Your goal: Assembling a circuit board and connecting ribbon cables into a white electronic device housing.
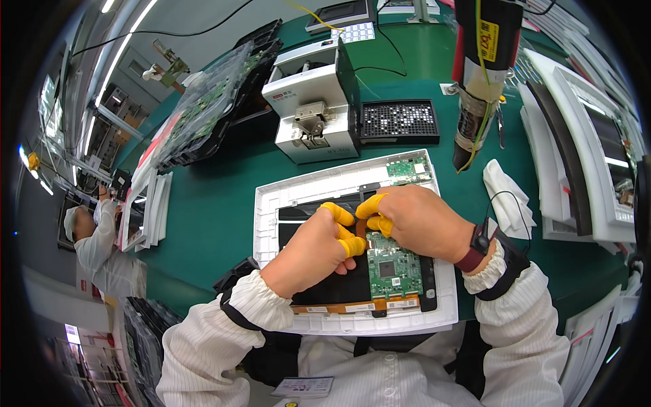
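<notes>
A white plastic housing [266, 230] lies in front of me, with a black panel [325, 290] inside it. On the panel's right part sits a green circuit board [400, 263], with an orange flex strip [325, 309] along its lower edge. My left hand [319, 244] and my right hand [413, 220] meet above the board's upper left corner, yellow finger cots on their fingertips. Between them a short brown flat ribbon cable [361, 229] shows, pinched by the closed fingers, which partly hide it. A smaller green board [409, 169] sits in the housing's upper right corner.
Behind the housing stand a white box-shaped machine [315, 115] and a black tray of small parts [399, 121]. A dark tool [475, 102] hangs at upper right, above a white cloth [507, 197]. Trays of circuit boards [210, 102] are stacked left; a co-worker [102, 237] is beyond.
</notes>
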Available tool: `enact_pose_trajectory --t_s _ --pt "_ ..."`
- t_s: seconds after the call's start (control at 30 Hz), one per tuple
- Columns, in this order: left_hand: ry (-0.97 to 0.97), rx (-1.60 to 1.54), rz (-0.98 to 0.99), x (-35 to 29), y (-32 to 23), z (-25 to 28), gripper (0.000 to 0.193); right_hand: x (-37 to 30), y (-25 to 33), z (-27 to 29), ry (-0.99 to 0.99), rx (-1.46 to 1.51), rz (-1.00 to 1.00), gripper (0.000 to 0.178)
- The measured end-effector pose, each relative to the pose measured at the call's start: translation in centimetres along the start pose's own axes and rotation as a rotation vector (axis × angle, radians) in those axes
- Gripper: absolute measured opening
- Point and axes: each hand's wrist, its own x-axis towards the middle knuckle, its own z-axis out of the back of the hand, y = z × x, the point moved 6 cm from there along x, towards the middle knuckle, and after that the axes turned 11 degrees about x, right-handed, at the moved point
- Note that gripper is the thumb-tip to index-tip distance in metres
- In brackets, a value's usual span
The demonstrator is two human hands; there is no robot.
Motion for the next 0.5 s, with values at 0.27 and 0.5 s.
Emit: enact_pose_trajectory --t_s 0.27,0.5 --pt "-0.007 -0.057 -0.034 0.0 0.5 0.0 0.031 -0.1 0.5 0.5 -0.052 0.053 0.051 0.026" --pt "0.002 -0.095 -0.080 0.5 0.7 -0.1 0.034 -0.5 2.3 1.9 -0.174 -0.140 0.169 0.027"
